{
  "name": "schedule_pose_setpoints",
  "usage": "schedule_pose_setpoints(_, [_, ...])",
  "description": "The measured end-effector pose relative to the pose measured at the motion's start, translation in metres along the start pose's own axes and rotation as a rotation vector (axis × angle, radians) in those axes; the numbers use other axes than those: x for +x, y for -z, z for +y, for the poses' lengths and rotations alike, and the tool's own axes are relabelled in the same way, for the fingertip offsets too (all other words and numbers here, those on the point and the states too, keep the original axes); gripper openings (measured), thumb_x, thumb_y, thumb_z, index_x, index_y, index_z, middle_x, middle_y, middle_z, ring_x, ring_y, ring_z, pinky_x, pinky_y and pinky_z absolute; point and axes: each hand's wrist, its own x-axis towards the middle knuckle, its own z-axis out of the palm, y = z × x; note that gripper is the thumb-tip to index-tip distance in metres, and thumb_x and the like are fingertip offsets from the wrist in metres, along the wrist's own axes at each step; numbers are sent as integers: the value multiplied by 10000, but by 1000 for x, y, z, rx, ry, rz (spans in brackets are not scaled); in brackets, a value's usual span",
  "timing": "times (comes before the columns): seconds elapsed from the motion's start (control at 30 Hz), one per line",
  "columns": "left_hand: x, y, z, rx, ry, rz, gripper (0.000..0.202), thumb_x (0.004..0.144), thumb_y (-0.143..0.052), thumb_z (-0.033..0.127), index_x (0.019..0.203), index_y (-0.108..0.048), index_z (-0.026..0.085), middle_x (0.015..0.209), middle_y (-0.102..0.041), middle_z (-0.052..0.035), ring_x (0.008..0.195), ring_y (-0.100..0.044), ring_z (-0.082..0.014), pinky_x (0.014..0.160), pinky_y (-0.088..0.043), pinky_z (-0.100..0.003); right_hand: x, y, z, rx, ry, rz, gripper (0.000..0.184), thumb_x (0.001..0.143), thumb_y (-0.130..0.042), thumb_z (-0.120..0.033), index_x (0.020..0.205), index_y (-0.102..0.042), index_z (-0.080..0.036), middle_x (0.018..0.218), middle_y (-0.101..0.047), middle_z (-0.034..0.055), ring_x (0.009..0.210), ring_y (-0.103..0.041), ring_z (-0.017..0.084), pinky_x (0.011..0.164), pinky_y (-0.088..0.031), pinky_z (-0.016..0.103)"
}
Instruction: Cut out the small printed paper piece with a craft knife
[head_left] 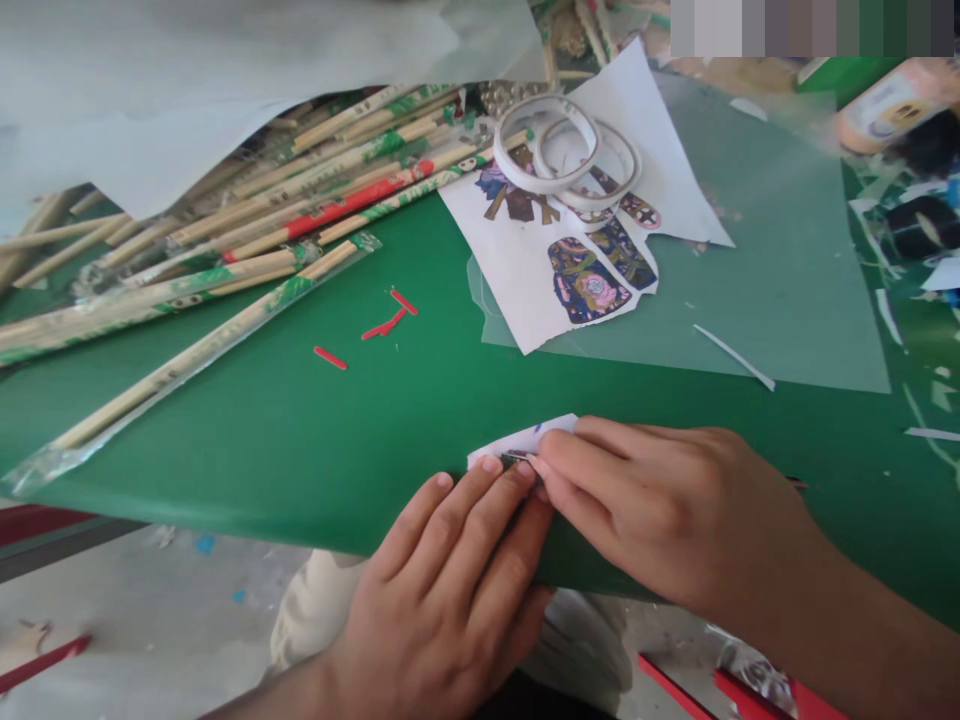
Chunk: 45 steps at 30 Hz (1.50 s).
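Note:
My left hand [442, 570] lies flat at the near edge of the green table [315, 440], its stretched fingers pressing on a small white paper piece [517, 442]. My right hand [660, 510] comes in from the right, fingers pressed together at the same paper piece, pinching a thin dark item that I cannot make out. Most of the paper is hidden under both hands.
Wrapped bamboo chopsticks [247, 215] pile at the back left under a grey sheet [187, 90]. Small red strips [390, 322] lie mid-table. A printed cut-out sheet [577, 260] carries white tape rings [566, 150] on a translucent film [787, 290]. Bottles and clutter stand at the right.

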Motion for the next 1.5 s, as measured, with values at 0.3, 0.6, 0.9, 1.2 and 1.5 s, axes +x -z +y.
schedule_pose_setpoints(0.3, [-1,0,1,16,10,-7,431,933,-549,360,1305,-596,148,1327,-640,-66,1336,-485,-189,1214,-222,-324,-1,7,-2,-101,63,-62,143,915,-452,-172,908,-576,-243,595,-497,-31,452,-461,138,443,-240,313])
schedule_pose_setpoints(0.6, [1,0,0,5,11,-7,437,940,-541,348,1310,-580,119,1330,-636,-74,1325,-490,-194,1205,-220,-325,-5,6,-3,-125,51,-62,140,896,-455,-154,852,-556,-240,586,-470,-31,454,-443,138,448,-239,315])
schedule_pose_setpoints(0.9, [2,0,1,16,17,-14,428,954,-515,359,1307,-582,127,1322,-637,-72,1317,-489,-191,1207,-217,-325,-10,7,-2,-136,42,-83,111,895,-481,-155,845,-541,-234,596,-484,-36,459,-452,126,450,-235,307])
schedule_pose_setpoints(1.2, [2,-1,0,16,4,11,414,950,-522,340,1290,-593,116,1309,-648,-81,1308,-497,-198,1204,-231,-334,-12,9,-4,-160,15,-82,111,918,-477,-159,866,-550,-224,597,-459,-50,465,-444,124,465,-230,296])
schedule_pose_setpoints(1.5, [4,-1,2,14,21,10,403,944,-537,329,1277,-605,113,1290,-660,-81,1288,-513,-201,1198,-243,-334,-15,11,-1,-202,30,-84,101,901,-517,-151,850,-503,-236,586,-422,-59,452,-473,147,454,-218,297])
